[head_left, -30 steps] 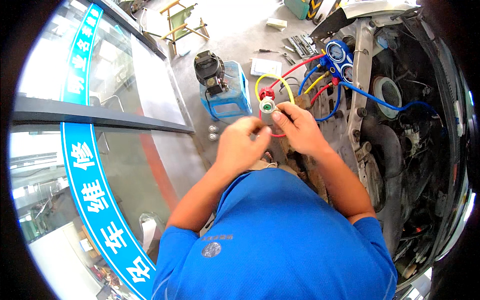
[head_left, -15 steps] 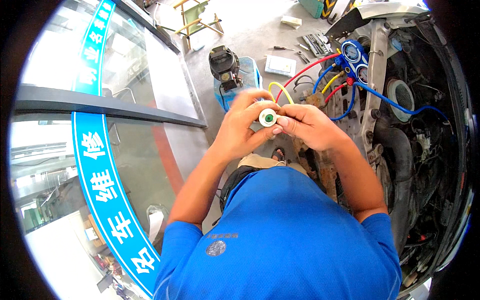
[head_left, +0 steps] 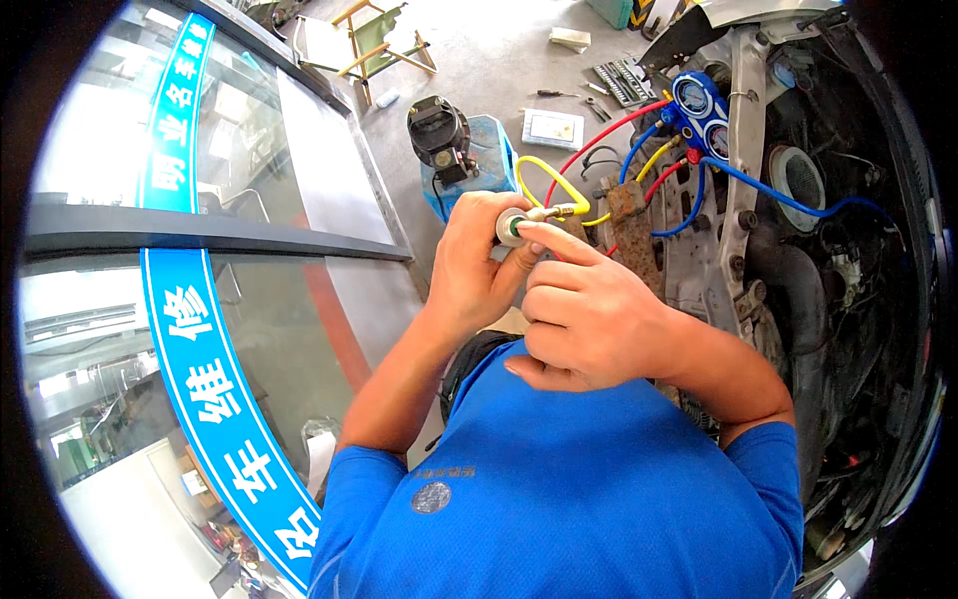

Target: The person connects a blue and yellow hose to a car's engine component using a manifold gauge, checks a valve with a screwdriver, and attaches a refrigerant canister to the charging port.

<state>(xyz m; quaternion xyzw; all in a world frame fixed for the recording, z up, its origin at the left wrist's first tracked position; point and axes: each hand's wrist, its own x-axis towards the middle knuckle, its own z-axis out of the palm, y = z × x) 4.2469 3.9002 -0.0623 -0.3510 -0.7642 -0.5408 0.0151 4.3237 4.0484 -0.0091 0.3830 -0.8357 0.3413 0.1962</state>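
My left hand [head_left: 467, 255] grips a round silver coupler [head_left: 502, 228] with a green centre, its open end turned up towards me. A brass-coloured fitting [head_left: 544, 213] on the coupler's side joins the yellow hose [head_left: 561, 183]. My right hand [head_left: 599, 314] has its index finger stretched out, the tip at the green centre. The other right fingers are bent, and I see nothing held in them. Beyond my hands, a blue manifold gauge set [head_left: 703, 118] with two dials rests at the car's edge, with red, blue and yellow hoses attached.
An opened car front [head_left: 828, 299] fills the right side. A black pump-like machine [head_left: 437, 130] stands on a blue base [head_left: 491, 150] ahead. A white case [head_left: 552, 129], a socket set [head_left: 626, 82] and a folding chair [head_left: 384, 50] are on the floor. Glass panels [head_left: 269, 329] line the left.
My right hand has let go of the coupler's side and come nearer, its index fingertip now at the green centre. The coupler has shifted left and turned in my left hand, showing the hose fitting.
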